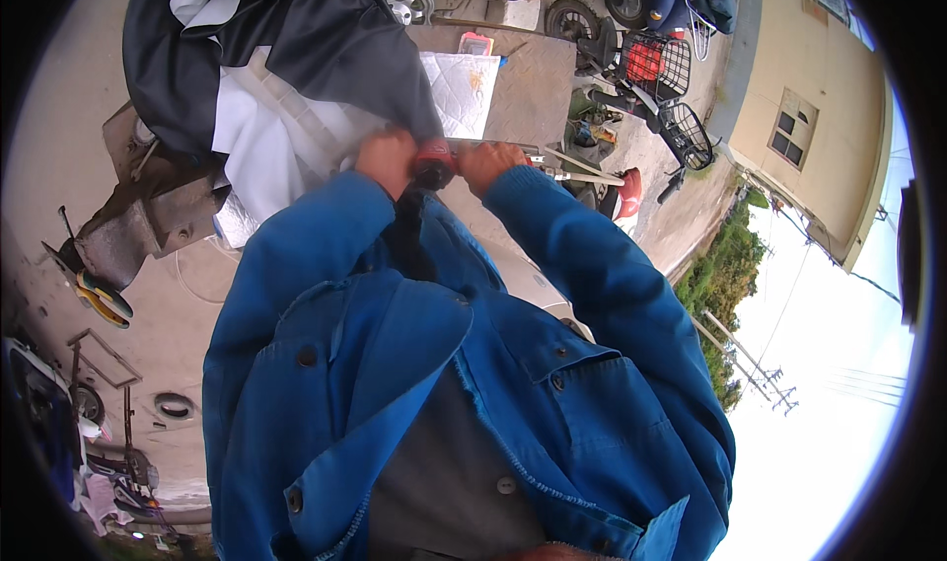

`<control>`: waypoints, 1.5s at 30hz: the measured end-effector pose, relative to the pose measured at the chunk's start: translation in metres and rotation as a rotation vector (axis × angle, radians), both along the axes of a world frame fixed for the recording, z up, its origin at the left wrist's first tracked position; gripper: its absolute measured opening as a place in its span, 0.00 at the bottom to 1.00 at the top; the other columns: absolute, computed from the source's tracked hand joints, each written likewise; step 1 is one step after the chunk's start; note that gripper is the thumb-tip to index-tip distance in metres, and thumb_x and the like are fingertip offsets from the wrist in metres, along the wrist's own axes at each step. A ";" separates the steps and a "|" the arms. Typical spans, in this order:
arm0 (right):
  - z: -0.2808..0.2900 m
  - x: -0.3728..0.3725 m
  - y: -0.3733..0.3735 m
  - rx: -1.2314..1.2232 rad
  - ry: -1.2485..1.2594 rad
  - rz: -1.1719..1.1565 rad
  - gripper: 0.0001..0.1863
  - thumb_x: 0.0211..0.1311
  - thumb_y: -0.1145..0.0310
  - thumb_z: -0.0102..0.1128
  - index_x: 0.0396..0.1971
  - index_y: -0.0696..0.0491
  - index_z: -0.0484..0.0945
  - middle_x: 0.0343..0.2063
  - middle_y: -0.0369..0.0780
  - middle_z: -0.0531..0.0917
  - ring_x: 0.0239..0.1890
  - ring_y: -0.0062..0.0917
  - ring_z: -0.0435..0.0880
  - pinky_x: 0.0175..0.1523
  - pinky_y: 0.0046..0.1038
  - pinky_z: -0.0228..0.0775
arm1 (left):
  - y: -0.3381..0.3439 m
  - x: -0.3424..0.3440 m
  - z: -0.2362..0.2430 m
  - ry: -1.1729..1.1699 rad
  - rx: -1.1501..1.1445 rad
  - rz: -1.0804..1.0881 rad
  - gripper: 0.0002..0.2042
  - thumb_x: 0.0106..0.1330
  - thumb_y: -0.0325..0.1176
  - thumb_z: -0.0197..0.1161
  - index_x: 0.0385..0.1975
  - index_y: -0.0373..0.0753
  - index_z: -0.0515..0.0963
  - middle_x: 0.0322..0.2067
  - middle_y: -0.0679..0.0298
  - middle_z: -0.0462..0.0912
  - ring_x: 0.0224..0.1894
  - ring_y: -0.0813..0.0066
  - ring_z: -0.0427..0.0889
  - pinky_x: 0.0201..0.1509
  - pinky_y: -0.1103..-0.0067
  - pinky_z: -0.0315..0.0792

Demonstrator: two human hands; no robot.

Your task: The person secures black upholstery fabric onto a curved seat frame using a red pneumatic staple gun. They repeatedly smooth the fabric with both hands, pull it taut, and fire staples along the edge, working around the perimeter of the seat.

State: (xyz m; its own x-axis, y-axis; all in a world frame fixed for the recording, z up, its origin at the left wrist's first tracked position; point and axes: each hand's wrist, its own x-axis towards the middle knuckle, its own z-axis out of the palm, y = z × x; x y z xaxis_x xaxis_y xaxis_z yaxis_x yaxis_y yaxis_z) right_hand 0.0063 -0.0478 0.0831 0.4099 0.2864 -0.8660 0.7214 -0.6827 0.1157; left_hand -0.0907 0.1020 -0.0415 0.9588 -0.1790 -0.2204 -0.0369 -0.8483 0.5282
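Note:
My left hand (387, 159) is closed at the lower edge of a large sheet (326, 28), black and smooth on one face and white on the other. What its fingers grip is hidden. Just to its right sits a rounded red and black object (434, 164), its kind not clear. My right hand (490, 164) is closed against that object's right side, fingers curled. A thin straight bar (521, 148) runs beside the right hand's knuckles. Both hands are in front of my chest, close together, in blue sleeves.
Beyond the hands are a brown board (533, 82) and a quilted silvery pad (460, 92). A rusty metal box part (148, 225) stands at left, near yellow-and-black handles (104, 299). Bikes with a black wire basket (656, 65) stand at far right, before a beige building (809, 97).

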 end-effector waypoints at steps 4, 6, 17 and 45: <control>0.008 -0.012 -0.067 0.340 -0.164 -0.091 0.18 0.66 0.68 0.63 0.55 0.52 0.77 0.39 0.50 0.90 0.42 0.52 0.90 0.47 0.47 0.83 | -0.018 -0.006 -0.011 -0.044 0.293 -0.037 0.17 0.72 0.39 0.60 0.46 0.29 0.84 0.28 0.59 0.90 0.31 0.68 0.91 0.35 0.76 0.81; 0.019 -0.013 -0.090 0.468 -0.213 -0.283 0.33 0.60 0.69 0.69 0.66 0.49 0.70 0.49 0.52 0.87 0.50 0.53 0.87 0.52 0.47 0.81 | -0.019 -0.009 -0.012 -0.092 0.317 -0.045 0.18 0.74 0.40 0.59 0.47 0.29 0.85 0.28 0.60 0.91 0.30 0.71 0.90 0.33 0.77 0.81; -0.137 0.003 -0.146 0.617 -0.627 -0.579 0.43 0.63 0.72 0.68 0.77 0.54 0.60 0.51 0.49 0.80 0.55 0.47 0.80 0.60 0.46 0.72 | 0.000 0.009 0.031 0.105 0.183 0.101 0.11 0.69 0.36 0.63 0.42 0.34 0.81 0.34 0.52 0.88 0.35 0.54 0.90 0.37 0.65 0.82; -0.132 -0.015 -0.005 1.338 -0.361 -0.883 0.22 0.63 0.74 0.62 0.58 0.57 0.76 0.43 0.50 0.75 0.47 0.47 0.80 0.53 0.42 0.77 | 0.005 0.080 0.027 0.301 -1.305 1.594 0.17 0.67 0.37 0.60 0.50 0.33 0.82 0.53 0.53 0.85 0.57 0.54 0.83 0.67 0.63 0.75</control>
State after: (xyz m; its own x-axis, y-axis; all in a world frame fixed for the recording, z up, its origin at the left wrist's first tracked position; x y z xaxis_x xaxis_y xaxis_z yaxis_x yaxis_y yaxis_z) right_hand -0.0085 -0.0524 -0.0490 0.9563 0.2898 -0.0394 0.1462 -0.5905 -0.7937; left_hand -0.0107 0.1072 -0.0146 0.3654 0.4359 -0.8225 0.3671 0.7445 0.5577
